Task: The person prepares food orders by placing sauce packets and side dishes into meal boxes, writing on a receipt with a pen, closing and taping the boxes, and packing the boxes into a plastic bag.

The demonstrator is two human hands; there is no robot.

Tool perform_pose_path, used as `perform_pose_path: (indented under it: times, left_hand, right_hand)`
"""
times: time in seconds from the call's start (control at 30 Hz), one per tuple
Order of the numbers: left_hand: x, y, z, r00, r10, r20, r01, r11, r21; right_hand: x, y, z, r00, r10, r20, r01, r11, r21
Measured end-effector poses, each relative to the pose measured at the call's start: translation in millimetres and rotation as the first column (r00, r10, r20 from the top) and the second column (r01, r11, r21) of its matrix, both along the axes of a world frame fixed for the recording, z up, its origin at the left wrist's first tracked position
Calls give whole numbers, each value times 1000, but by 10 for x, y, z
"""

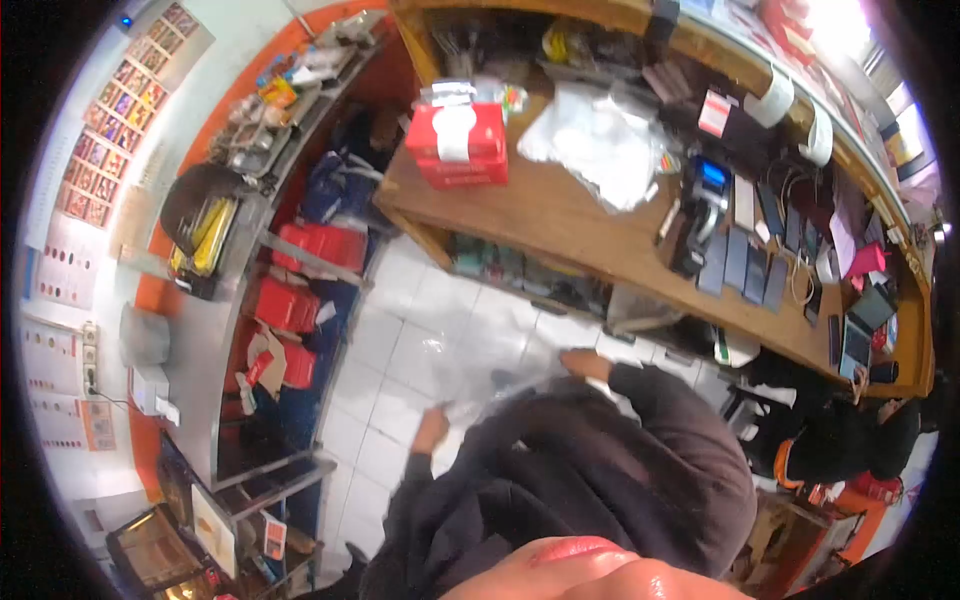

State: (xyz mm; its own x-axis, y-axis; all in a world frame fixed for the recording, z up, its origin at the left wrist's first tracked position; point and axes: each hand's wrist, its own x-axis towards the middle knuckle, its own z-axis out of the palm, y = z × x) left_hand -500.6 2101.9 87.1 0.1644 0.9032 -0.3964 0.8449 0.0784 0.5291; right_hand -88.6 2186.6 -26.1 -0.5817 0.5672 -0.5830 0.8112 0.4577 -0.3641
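Observation:
Between my two hands stretches a clear, see-through plastic bag (500,355), blurred, with the floor tiles showing through it. My left hand (431,428) is closed on its near left edge. My right hand (584,364), also closed, grips the bag's right side beside the wooden counter (540,235). Fine finger detail is smeared in both hands. On the counter ahead lies a pile of clear plastic bags (598,140), and to its left stands a red box (457,143) with a white round mark.
A card reader (708,185) and several phones (745,265) lie along the counter's right part. Left is a metal worktop (205,370) with red boxes (290,303) on the shelf below. White tiles (375,400) cover the floor. Another person (850,435) in dark clothes is at the right.

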Motion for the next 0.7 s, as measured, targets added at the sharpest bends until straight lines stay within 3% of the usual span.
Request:
perform_pose_path:
  times: [0.03, 0.07, 0.1, 0.13, 0.17, 0.2, 0.23, 0.27, 0.3, 0.33, 0.37, 0.4, 0.43, 0.47, 0.5, 0.53, 0.57, 0.63, 0.67, 0.7]
  left_hand:
    - [24, -72, 44, 990, 27, 139, -46, 989, 140]
    - [85, -56, 252, 981, 178, 82, -182, 982, 43]
    - [106, -19, 428, 979, 184, 87, -177, 981, -80]
    - [95, 62, 563, 975, 201, 97, -181, 966, -187]
    - [43, 147, 603, 966, 234, 111, -195, 940, -280]
    - [-40, 163, 555, 918, 270, 290, -177, 935, -308]
    - [-108, 86, 461, 827, 312, 468, -173, 933, -316]
    - [-232, 17, 117, 658, 247, 712, -164, 969, -185]
    - [-235, 21, 101, 350, 486, 801, -339, 863, -375]
    - [-348, 40, 176, -38, 600, 799, -416, 718, -558]
    - [-529, -28, 325, -426, 570, 703, -392, 584, -711]
    - [-563, -131, 597, -437, 480, 761, -559, 517, -648]
    - [-570, -304, 772, -230, 467, 854, -733, 494, -467]
    - [-535, -513, 902, -17, 507, 862, -850, 446, -280]
    - [-484, -758, 957, 173, 591, 788, -911, 400, -100]
    - [-459, -1007, 877, 495, 683, 537, -863, 460, 210]
    - [-335, -1239, 869, 451, 776, 442, -891, 364, 270]
    - [-142, -1626, 945, 340, 912, 231, -897, 240, 371]
    - [-45, -1654, 1208, 166, 910, 380, -917, 1, 398]
    - [28, -1655, 1456, 64, 880, 471, -888, -165, 429]
  right_hand:
    - [-233, 79, 956, 970, -239, 51, 234, 968, 86]
    - [-323, 133, 1539, 945, -325, -17, 316, 902, 293]
    - [-265, 243, 1324, 780, -485, -395, 554, 829, 76]
    - [-384, 355, 1335, 481, -735, -478, 704, 649, -289]
    - [-460, 374, 1014, 226, -838, -497, 539, 532, -653]
    - [-801, 387, 1375, -135, -989, 65, 390, -113, -914]
    - [-997, 361, 1456, -74, -997, -14, 475, -23, -880]
    - [-1122, 335, 1552, -51, -999, 11, 310, -26, -950]
    - [-1044, 360, 1237, 138, -984, -116, 38, 123, -992]
    - [-1253, 299, 1727, 340, -889, -305, 378, 426, -822]
    - [-1140, 410, 1163, 654, -515, -554, 122, 795, -595]
    - [-1355, 346, 1878, 795, -145, -589, 9, 974, -227]
    - [-1352, 455, 1579, 874, 192, -446, -215, 977, -1]
    - [-1361, 571, 1316, 825, 498, -267, -458, 866, 201]
    - [-1396, 749, 985, 857, 351, -378, -324, 936, 136]
    - [-1473, 954, 520, 870, 170, -462, -173, 984, 36]
    - [-1606, 1194, 279, 862, -32, -506, -11, 997, -81]
    - [-2254, 1644, 496, 916, -226, -332, 137, 953, -269]
    - [-2492, 1595, 972, 871, 294, -393, -177, 935, 306]
    - [-2706, 1404, 1615, 735, 406, -543, -205, 896, 393]
